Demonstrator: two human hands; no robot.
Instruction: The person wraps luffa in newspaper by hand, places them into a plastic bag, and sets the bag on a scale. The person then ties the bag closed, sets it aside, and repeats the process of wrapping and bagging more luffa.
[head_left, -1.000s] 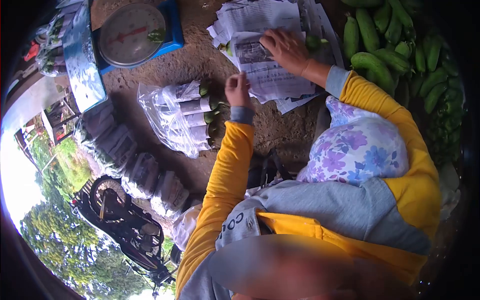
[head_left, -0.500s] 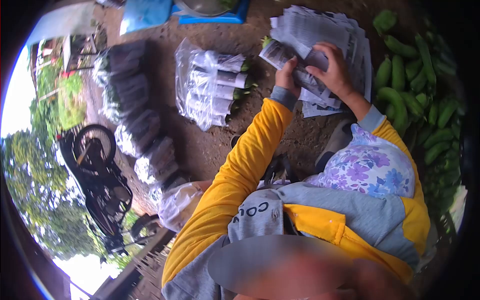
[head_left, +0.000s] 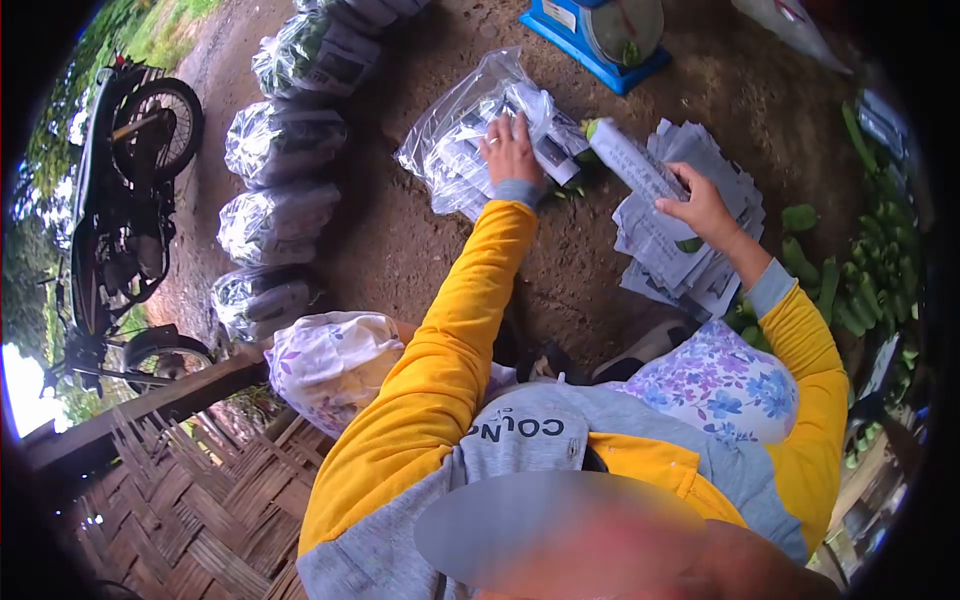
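My left hand (head_left: 512, 158) rests with its fingers spread on a clear plastic bag (head_left: 440, 150) holding several newspaper-wrapped rolls (head_left: 555, 158). Held in my right hand (head_left: 705, 208) is another newspaper-wrapped roll (head_left: 635, 158), with a green tip of the vegetable showing at its far end. Its near end is partly covered by my fingers and thumb. Beneath that hand, a stack of newspaper sheets (head_left: 735, 190) lies fanned on the dirt ground, with a small green piece (head_left: 690, 244) on it.
Filled clear bags (head_left: 285, 140) stand in a curved row to the left. A blue scale (head_left: 580, 50) is at the top. Long green vegetables (head_left: 865, 290) are heaped at the right. A motorcycle (head_left: 120, 220) stands at far left, beyond a woven bamboo panel (head_left: 200, 490).
My left hand has let go of the newspaper roll and moved left onto the plastic bag. The paper is now wrapped closed, held by my right hand alone. The view has turned.
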